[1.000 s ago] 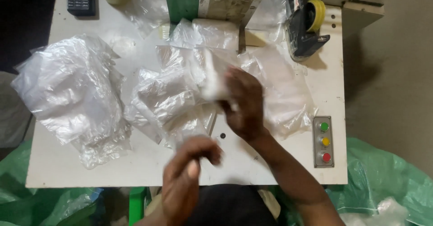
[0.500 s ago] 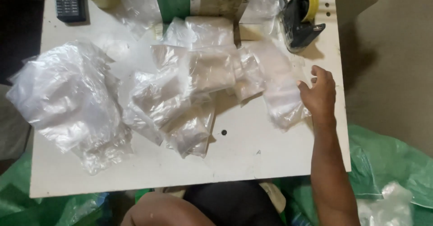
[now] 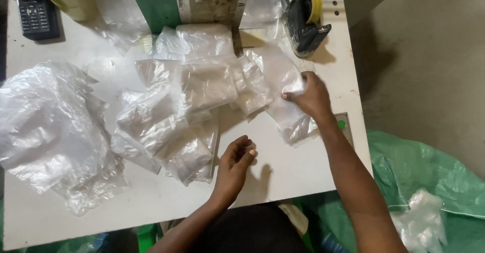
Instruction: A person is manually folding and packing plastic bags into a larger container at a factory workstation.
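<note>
1. Clear plastic bag (image 3: 290, 114) lies on the right part of the white table (image 3: 283, 174), close to the right edge; our right hand (image 3: 310, 99) rests on its far end, fingers curled onto the film, pinching a fold of it.
2. Left hand (image 3: 235, 164) hovers near the middle of the table, fingers loosely bent and holding nothing, just right of the heap of small filled bags (image 3: 187, 116).
3. Progress, as we judge it: many small packets sit piled mid-table, and a big crumpled mass of loose plastic (image 3: 50, 131) covers the left side. How much of either is finished work we cannot tell.
4. Far edge is crowded: green-and-metal device (image 3: 202, 5), tape dispenser with yellow roll (image 3: 305, 15) far right, dark handset (image 3: 35, 15) far left.
5. Open room: a bare strip along the near edge, widest between the two hands.
6. Right edge is tight; a control panel with a green button (image 3: 342, 124) sits just beside the right wrist. Green sheeting (image 3: 429, 177) lies on the floor beyond.
</note>
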